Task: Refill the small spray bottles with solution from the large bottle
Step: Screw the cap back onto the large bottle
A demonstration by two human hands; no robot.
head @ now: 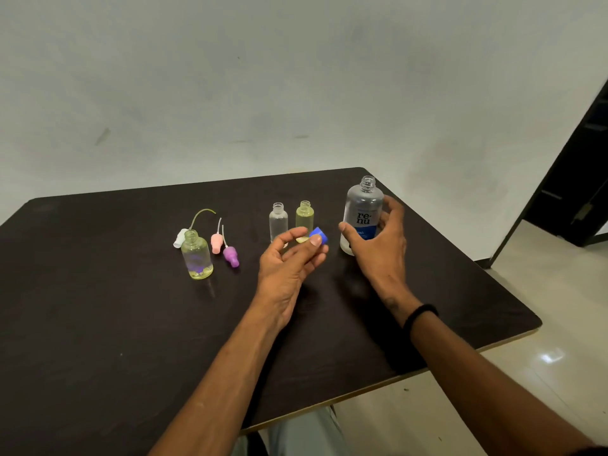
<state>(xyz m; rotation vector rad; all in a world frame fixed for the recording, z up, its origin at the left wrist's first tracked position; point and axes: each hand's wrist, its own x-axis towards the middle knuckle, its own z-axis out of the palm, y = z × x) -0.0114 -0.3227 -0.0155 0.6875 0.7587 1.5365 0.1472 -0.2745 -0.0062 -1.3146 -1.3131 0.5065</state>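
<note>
Blue cap [318, 234] in left hand [289, 258], large bottle [363, 213] in right hand [378, 245].

Dark table [98, 324] stands against a pale wall [230, 77]. Glossy tiled floor [543, 291] lies at right, beside a dark doorway [579, 179].

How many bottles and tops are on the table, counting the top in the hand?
Small bottles: 3
Large bottle: 1
Spray tops: 3
Blue cap, pinched in the left hand: 1
Total: 8
</note>
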